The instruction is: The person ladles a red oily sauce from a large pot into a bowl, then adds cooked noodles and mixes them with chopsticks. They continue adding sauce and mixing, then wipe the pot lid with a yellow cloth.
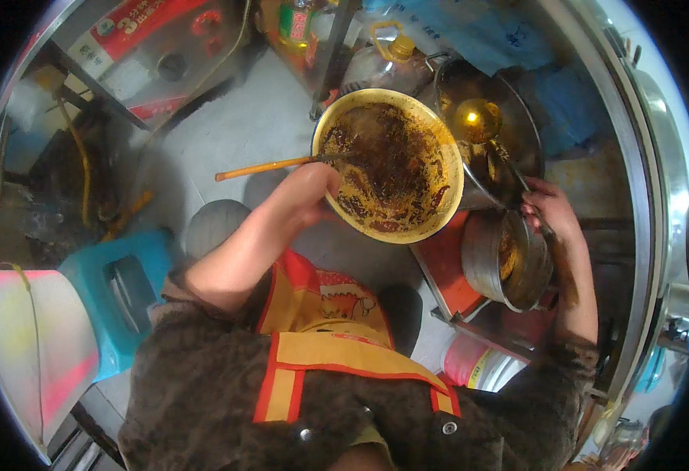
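My left hand (315, 194) grips the near left rim of a cream enamel basin (455, 168), holding it up in front of me. Dark red, oily chili sauce (385, 159) with yellow-orange fat coats the inside. A utensil with a wooden handle (265, 168) lies across the basin's left rim, its dark end in the sauce. My right hand (549, 209) is closed around the metal handle of a ladle (478, 120). The shiny, oil-coloured ladle bowl is just right of the basin, over a large dark metal pot (521, 112). What the ladle holds is unclear.
A smaller metal pot (480, 256) with orange residue stands below my right hand, beside a red board (447, 265). Beyond the basin are a large plastic jug (379, 68) and an oil bottle (295, 26). A teal plastic stool (85, 294) stands left; a metal counter edge (644, 247) curves along the right.
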`<state>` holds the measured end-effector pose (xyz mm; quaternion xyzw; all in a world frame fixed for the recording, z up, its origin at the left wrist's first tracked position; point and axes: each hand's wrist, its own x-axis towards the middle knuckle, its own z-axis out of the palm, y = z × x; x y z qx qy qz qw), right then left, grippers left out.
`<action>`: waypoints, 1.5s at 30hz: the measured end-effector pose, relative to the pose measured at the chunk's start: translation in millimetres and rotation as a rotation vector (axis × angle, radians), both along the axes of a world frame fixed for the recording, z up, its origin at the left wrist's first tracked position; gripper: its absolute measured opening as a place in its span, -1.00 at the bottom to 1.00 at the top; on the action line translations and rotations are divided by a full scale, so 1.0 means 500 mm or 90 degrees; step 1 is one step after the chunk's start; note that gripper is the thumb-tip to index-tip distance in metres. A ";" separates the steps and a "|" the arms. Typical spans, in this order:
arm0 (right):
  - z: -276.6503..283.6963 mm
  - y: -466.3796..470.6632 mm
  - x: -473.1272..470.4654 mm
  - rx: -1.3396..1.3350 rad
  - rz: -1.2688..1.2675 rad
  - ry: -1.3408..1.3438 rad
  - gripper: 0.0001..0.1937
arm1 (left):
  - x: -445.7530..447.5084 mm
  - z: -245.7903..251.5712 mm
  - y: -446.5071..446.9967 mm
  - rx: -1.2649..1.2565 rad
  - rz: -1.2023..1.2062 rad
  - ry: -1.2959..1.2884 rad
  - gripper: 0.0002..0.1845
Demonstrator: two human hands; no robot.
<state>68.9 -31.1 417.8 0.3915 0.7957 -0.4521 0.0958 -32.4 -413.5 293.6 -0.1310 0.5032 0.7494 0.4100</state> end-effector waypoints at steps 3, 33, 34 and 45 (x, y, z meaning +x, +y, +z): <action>-0.095 0.081 -0.072 0.160 0.196 -0.109 -0.55 | 0.001 -0.009 -0.002 0.005 -0.022 0.039 -0.61; -0.190 0.145 -0.079 -0.569 -0.124 0.040 -0.87 | -0.009 -0.053 0.010 0.026 0.035 -0.067 -0.61; -0.183 0.142 -0.069 -0.579 -0.139 0.044 -0.88 | -0.006 -0.041 0.011 0.023 0.036 -0.058 -0.60; -0.073 0.077 0.021 -0.731 -0.183 0.105 -0.88 | 0.012 0.013 0.014 0.002 0.050 -0.043 -0.46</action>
